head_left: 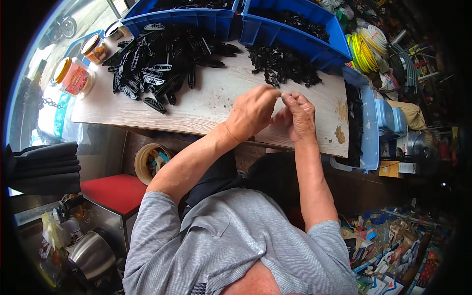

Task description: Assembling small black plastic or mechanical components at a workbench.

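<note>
Over the front part of the wooden table, my left hand (pixel 252 112) and my right hand (pixel 298 116) meet at the fingertips. Both are closed in a pinch; whatever lies between the fingers is too small or hidden to name. Behind my right hand is a heap of small black parts (pixel 282 66). Farther left, past my left hand, lies a large pile of long black plastic pieces (pixel 162 61), some with pale outlines on them.
Two blue bins (pixel 183 20) with black parts stand along the table's (pixel 196 110) back. Lidded jars (pixel 74 77) sit at its left end. A light-blue tub (pixel 369 123) adjoins the right edge. Below are a bucket (pixel 143 164) and a red-topped cabinet (pixel 113 193). Yellow hose coils (pixel 361 53) lie back right.
</note>
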A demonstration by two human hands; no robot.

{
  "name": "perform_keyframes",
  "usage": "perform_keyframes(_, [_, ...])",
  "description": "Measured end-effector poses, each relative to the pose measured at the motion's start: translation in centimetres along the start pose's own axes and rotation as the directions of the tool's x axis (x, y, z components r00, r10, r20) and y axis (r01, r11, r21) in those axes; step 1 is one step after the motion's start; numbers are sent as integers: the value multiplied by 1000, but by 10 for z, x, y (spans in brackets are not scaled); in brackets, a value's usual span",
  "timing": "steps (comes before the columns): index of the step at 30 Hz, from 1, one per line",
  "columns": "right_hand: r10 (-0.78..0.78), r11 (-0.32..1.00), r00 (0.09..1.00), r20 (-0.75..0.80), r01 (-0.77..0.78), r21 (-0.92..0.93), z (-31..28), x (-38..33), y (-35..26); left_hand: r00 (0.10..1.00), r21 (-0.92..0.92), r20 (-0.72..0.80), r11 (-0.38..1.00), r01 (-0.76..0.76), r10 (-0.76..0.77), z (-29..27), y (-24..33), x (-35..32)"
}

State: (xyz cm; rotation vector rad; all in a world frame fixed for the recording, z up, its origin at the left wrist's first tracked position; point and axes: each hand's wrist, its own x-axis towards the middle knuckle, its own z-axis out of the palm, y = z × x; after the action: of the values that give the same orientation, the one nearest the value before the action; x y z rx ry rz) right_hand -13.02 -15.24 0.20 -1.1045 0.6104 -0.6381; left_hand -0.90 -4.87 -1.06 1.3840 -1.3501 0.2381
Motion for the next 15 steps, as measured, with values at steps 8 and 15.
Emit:
perform_keyframes(8, [-88, 995, 996, 33, 89, -32, -3, -3, 8, 606, -710, 481, 123, 693, -634, -5, -5, 1])
perform_keyframes(15, [-128, 982, 988, 84, 138, -131, -1, -1, 10, 590, -735, 438, 108, 670, -678, -5, -4, 1])
